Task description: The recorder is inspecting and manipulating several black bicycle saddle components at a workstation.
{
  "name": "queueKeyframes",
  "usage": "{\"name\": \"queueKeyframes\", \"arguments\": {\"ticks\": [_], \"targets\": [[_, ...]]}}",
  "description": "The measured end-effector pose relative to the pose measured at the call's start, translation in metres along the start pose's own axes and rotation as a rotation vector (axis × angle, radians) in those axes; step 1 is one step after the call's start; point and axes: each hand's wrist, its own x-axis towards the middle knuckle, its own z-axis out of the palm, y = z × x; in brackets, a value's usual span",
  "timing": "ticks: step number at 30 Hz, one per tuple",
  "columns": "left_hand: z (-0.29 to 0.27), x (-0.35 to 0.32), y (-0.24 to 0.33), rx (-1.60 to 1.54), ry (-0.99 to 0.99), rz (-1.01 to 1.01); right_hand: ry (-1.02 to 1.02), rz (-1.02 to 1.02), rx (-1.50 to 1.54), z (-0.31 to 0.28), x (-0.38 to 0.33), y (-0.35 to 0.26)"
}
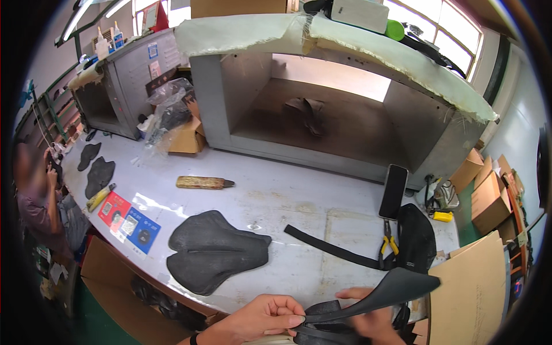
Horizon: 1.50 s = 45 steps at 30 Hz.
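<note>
Nearest the head camera, a long, curved black saddle-cover piece point(382, 294) with a smooth surface rose above the near edge of the glossy white table point(276, 201), hiding part of the right hand. Beyond it lay a narrow black strip point(333, 247), pliers with yellow-and-black handles point(389, 242) and a dark-screened phone point(394, 192). To the left, a flat black pad point(218, 253) with a central slit rested on the table, and a worn, wooden-looking handled tool point(201, 182) lay farther back. Another person point(40, 215) sat at the far left.

The left hand point(264, 316) came in from the lower edge, thumb and fingers pinching the curved piece's narrow end. The right hand point(374, 322) was under the piece — blurred and partly covered, so its grip could not be told.

At the back, a grey metal open-fronted box point(210, 103) held a dark folded piece point(307, 115); beside it, a small brown carton point(187, 138) had clear plastic bagging over it. Below the table's left edge, a large cardboard box point(115, 276) contained dark items — too shadowed to identify.
</note>
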Motion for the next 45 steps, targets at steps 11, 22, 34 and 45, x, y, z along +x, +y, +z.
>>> {"name": "queueKeyframes", "arguments": {"ticks": [11,22,34,45], "targets": [[-0.039,0.019,0.002,-0.269,-0.215,-0.069,-0.076,0.208,-0.171,-0.02,-0.012,0.036],[0.01,0.032,-0.034,-0.292,-0.197,0.026,0.389,-0.511,-0.088,0.009,-0.02,0.021],[0.026,0.027,-0.036,-0.292,-0.09,0.075,0.35,-0.324,0.2,0.042,-0.057,0.054],[0.034,0.014,-0.031,-0.177,0.042,0.119,0.154,-0.182,0.066,0.037,-0.034,0.011]]}}
